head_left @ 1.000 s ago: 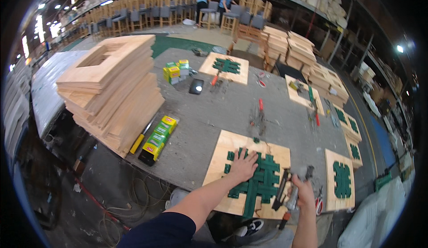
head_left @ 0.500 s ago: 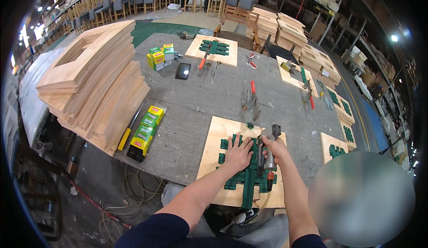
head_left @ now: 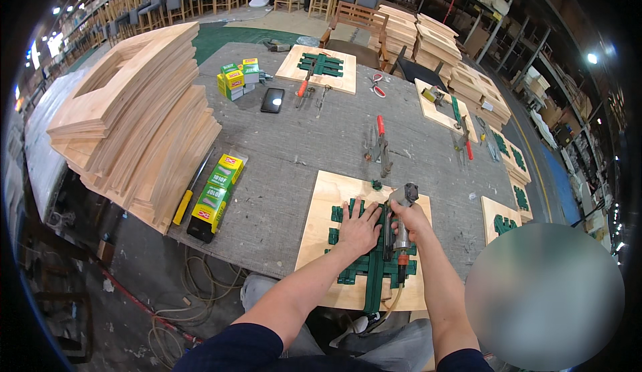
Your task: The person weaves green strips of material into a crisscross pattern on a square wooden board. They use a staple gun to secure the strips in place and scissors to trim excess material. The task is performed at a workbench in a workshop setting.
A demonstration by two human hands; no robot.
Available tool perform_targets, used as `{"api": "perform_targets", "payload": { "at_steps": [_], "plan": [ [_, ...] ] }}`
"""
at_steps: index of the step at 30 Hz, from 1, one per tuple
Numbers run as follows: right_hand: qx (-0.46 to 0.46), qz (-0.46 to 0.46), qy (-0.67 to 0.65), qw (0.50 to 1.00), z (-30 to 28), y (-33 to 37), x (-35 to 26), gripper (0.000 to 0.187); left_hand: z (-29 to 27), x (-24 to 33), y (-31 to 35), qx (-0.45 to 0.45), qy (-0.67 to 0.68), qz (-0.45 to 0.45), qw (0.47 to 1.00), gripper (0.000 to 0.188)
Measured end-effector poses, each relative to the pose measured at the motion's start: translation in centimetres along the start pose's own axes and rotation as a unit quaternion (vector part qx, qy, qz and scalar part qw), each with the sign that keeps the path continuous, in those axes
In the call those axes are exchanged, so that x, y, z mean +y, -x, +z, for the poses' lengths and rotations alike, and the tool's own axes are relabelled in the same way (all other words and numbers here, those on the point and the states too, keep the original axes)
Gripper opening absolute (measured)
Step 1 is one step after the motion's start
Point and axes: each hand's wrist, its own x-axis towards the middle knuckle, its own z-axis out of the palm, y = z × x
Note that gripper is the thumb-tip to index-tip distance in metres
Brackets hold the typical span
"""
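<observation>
A plywood frame (head_left: 314,238) lies at the table's near edge, crossed by woven dark green webbing straps (head_left: 372,292). My left hand (head_left: 359,230) rests flat on the webbing, fingers spread, pressing it against the wood. In my right hand (head_left: 413,219) is a pneumatic staple gun (head_left: 402,238), its grip wrapped by my fingers. The gun's dark magazine side sits along the webbing just right of my left fingertips. An air hose (head_left: 396,298) runs from its orange-collared fitting toward my lap. The gun's nose and the frame's opening are mostly hidden.
Stacked plywood frames (head_left: 134,131) rise at the left, beside staple boxes (head_left: 217,195) and a yellow-handled screwdriver (head_left: 184,205). Red-handled pliers (head_left: 381,144) lie beyond my work. Farther off are a phone (head_left: 272,100), red scissors (head_left: 378,85) and another webbed frame (head_left: 348,77).
The plywood frame appears turned slightly, and the view has shifted a little. Both hands keep nearly the same place, with the staple gun still in my right hand.
</observation>
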Motion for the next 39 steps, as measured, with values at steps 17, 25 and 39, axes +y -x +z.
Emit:
{"api": "perform_targets", "payload": {
  "at_steps": [17,25,39],
  "plan": [
    [-0.01,-0.037,-0.004,0.999,1.3,0.6,-0.3,0.022,-0.4,-0.5,0.0,0.039,0.059,-0.024,0.997,0.039],
    [-0.004,-0.026,0.016,1.0,1.3,-0.2,0.0,0.022,-0.6,-0.4,0.2,0.043,0.082,-0.019,0.996,0.033],
    [-0.032,-0.016,0.041,0.999,1.6,0.2,-0.1,0.024,-0.5,-0.6,0.3,0.026,0.103,-0.027,0.994,0.028]
  ]
}}
